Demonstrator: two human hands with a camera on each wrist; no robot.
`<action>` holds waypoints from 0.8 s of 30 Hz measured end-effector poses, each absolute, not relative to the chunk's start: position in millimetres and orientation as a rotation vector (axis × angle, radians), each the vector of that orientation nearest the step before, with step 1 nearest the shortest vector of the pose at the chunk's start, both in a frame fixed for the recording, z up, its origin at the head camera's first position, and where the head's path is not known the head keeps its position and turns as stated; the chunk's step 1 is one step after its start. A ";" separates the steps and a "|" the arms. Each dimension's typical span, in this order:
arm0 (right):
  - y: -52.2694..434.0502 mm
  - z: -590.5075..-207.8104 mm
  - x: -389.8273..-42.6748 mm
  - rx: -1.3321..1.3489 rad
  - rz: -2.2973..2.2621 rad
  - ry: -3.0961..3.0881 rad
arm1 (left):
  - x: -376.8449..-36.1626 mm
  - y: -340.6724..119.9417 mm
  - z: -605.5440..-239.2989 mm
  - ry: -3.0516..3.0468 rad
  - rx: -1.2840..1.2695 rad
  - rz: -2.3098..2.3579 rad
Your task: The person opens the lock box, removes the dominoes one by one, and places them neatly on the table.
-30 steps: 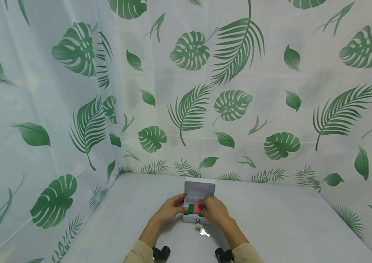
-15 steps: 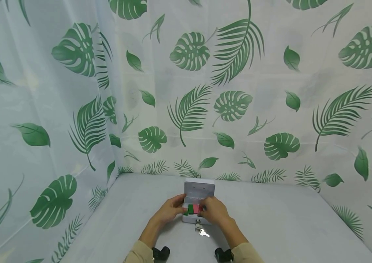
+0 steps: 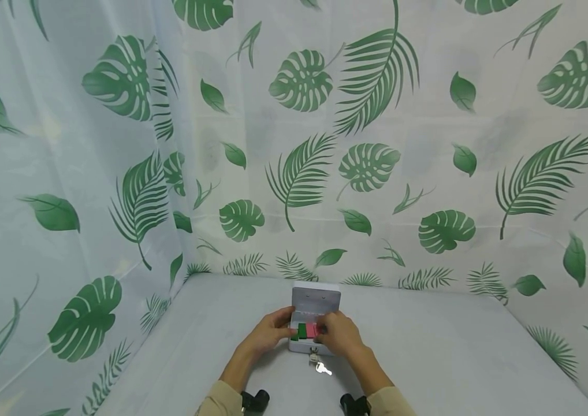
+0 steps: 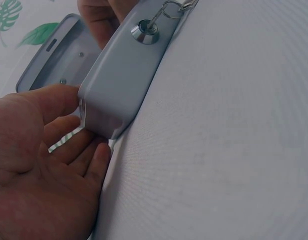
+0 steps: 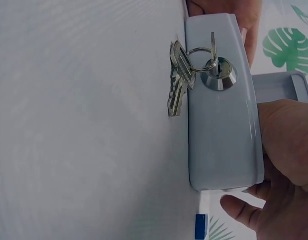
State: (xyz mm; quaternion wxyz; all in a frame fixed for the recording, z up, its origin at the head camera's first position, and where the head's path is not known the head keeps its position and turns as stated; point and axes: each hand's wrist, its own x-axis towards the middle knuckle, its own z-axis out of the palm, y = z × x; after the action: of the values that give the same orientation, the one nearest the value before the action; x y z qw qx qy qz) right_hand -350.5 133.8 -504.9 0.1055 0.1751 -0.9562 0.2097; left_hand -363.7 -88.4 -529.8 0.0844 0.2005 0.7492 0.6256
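- Cash box: small grey metal box, lower centre of the head view, standing on the counter between the two hands. Its lid is raised and stands upright at the far side.
- Contents: a green block and a pink block show side by side at the box's open top, in the gap between the hands.
- Lock: round, in the box's front wall, with a key in it; a ring with further keys hangs from it and lies on the counter just below the box.
- Left hand: at the box's left end; in the left wrist view the thumb presses the upper corner and the fingers curl beneath the end, gripping the box.
- Right hand: at the box's right end; in the right wrist view the thumb lies on the end wall and a finger wraps below, gripping the box.
- Surround: leaf-print curtain behind and at both sides.
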 end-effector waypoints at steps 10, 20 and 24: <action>137.8 -506.0 -347.5 0.494 0.684 -2.747 | -363.7 -87.6 -528.6 2.221 0.626 1.866; 140.4 -502.5 -345.2 0.476 0.654 -2.677 | -363.8 -88.0 -530.4 2.245 0.627 1.861; 141.8 -503.5 -344.9 0.479 0.636 -2.649 | -364.1 -88.2 -531.2 2.238 0.628 1.867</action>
State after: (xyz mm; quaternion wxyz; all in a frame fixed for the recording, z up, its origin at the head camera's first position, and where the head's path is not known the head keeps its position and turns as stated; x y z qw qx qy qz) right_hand -344.9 141.8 -503.5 0.1867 0.1702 -0.9408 0.2260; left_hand -364.1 -88.2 -531.2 0.0798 0.2099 0.7483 0.6242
